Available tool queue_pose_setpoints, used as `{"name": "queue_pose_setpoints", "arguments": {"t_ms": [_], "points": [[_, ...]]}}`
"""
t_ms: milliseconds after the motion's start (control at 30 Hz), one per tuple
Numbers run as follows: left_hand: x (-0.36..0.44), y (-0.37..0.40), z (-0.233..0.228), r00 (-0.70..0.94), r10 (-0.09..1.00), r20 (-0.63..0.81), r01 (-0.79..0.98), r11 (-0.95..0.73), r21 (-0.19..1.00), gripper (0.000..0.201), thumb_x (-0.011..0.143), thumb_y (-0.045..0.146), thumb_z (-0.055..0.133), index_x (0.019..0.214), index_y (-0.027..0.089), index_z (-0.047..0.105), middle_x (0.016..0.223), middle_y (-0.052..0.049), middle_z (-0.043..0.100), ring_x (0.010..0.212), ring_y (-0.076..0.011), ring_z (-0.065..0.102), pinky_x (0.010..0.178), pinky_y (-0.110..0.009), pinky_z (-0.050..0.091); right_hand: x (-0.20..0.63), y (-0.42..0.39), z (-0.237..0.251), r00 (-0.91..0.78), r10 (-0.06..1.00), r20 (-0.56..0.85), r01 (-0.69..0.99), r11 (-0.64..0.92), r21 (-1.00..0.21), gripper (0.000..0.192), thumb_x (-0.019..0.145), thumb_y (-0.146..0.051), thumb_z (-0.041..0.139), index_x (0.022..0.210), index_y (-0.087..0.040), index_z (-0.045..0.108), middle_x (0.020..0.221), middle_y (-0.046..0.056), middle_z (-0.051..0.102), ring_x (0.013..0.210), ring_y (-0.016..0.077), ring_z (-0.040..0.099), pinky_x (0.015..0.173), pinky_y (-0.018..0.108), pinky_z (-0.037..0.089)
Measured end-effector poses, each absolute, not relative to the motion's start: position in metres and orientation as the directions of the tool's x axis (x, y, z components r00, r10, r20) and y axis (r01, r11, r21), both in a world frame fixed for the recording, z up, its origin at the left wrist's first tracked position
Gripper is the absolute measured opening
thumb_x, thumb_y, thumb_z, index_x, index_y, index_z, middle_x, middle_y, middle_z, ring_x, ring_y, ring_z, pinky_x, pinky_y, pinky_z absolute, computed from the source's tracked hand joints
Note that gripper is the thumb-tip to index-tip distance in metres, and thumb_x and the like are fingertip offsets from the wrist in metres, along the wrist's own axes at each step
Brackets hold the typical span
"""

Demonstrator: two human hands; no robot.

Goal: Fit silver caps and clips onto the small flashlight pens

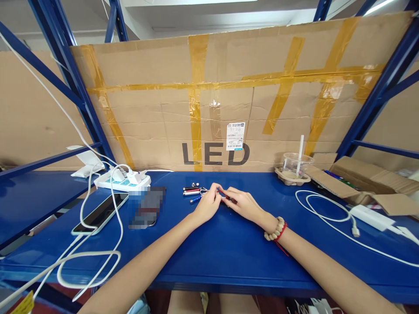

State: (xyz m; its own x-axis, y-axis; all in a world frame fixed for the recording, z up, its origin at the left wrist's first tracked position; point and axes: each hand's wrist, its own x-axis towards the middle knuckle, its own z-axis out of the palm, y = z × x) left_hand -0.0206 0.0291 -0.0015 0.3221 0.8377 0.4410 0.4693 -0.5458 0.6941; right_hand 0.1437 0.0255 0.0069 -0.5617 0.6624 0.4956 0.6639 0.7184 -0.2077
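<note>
Above the blue shelf top (209, 257), my left hand (208, 204) and my right hand (244, 203) meet near the middle. Both are closed, with fingertips pinched around a slim red pen-like tube (224, 193), partly hidden by the fingers. Dark parts show under my right fingers, too small to make out. Just left of my left hand lie several short metal tubes with rings: a silver tube (191, 192), a blue tube (195, 199), and dark and red ones behind. Small shiny bits (195, 185) sit beyond them.
At left are a white power strip (106, 181) with plugs, a phone (104, 213), a dark blurred item (152, 205) and looping white cables. To the right stand a plastic cup (296, 163), a white adapter (373, 217) with cable, and an open cardboard box (363, 179). Cardboard (157, 126) walls the back.
</note>
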Motion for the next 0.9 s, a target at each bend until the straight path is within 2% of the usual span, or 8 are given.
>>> {"name": "queue_pose_setpoints", "arguments": {"t_ms": [233, 500, 667, 800, 900], "points": [[-0.0213, 0.0314, -0.0028, 0.331, 0.85, 0.409, 0.49, -0.525, 0.696, 0.015, 0.079, 0.011, 0.029, 0.085, 0.021, 0.038, 0.077, 0.001, 0.047, 0.072, -0.015, 0.049, 0.069, -0.027, 0.037, 0.1441, 0.026, 0.0064, -0.57, 0.653, 0.498, 0.667, 0.722, -0.183, 0.031, 0.091, -0.035, 0.035, 0.113, -0.023, 0.053, 0.087, 0.003, 0.059, 0.065, 0.0115, 0.056, 0.056, 0.021, 0.04], [-0.0181, 0.026, 0.0035, 0.286, 0.884, 0.37, 0.476, -0.466, 0.746, 0.013, 0.077, 0.011, 0.03, 0.068, 0.02, 0.031, 0.064, 0.004, 0.038, 0.064, -0.0127, 0.041, 0.061, -0.024, 0.032, 0.1444, 0.0269, 0.0065, -0.573, 0.658, 0.488, 0.685, 0.712, -0.157, 0.031, 0.091, -0.034, 0.037, 0.112, -0.023, 0.055, 0.082, 0.002, 0.059, 0.062, 0.0108, 0.054, 0.054, 0.02, 0.038], [-0.0184, 0.0275, 0.0028, 0.266, 0.895, 0.358, 0.454, -0.444, 0.772, 0.012, 0.075, 0.012, 0.04, 0.072, 0.02, 0.031, 0.06, 0.007, 0.035, 0.054, -0.0097, 0.035, 0.054, -0.022, 0.028, 0.1448, 0.0265, 0.007, -0.535, 0.674, 0.508, 0.705, 0.688, -0.171, 0.032, 0.089, -0.033, 0.039, 0.114, -0.022, 0.056, 0.083, 0.003, 0.06, 0.063, 0.0111, 0.056, 0.052, 0.02, 0.038], [-0.0189, 0.0302, 0.0003, 0.249, 0.878, 0.409, 0.393, -0.477, 0.786, 0.009, 0.081, 0.016, 0.037, 0.076, 0.021, 0.031, 0.061, 0.007, 0.034, 0.053, -0.0095, 0.035, 0.054, -0.021, 0.029, 0.1456, 0.0276, 0.0051, -0.496, 0.678, 0.542, 0.714, 0.674, -0.189, 0.035, 0.089, -0.034, 0.04, 0.12, -0.023, 0.053, 0.09, 0.003, 0.062, 0.063, 0.01, 0.058, 0.052, 0.019, 0.041], [-0.0187, 0.0307, 0.0002, 0.235, 0.864, 0.446, 0.36, -0.504, 0.785, 0.005, 0.084, 0.018, 0.035, 0.082, 0.021, 0.032, 0.064, 0.006, 0.038, 0.056, -0.0102, 0.039, 0.057, -0.022, 0.032, 0.1456, 0.0286, 0.0042, -0.472, 0.688, 0.551, 0.734, 0.653, -0.187, 0.035, 0.089, -0.033, 0.04, 0.12, -0.022, 0.053, 0.094, 0.003, 0.062, 0.063, 0.0097, 0.06, 0.052, 0.019, 0.041]]}}
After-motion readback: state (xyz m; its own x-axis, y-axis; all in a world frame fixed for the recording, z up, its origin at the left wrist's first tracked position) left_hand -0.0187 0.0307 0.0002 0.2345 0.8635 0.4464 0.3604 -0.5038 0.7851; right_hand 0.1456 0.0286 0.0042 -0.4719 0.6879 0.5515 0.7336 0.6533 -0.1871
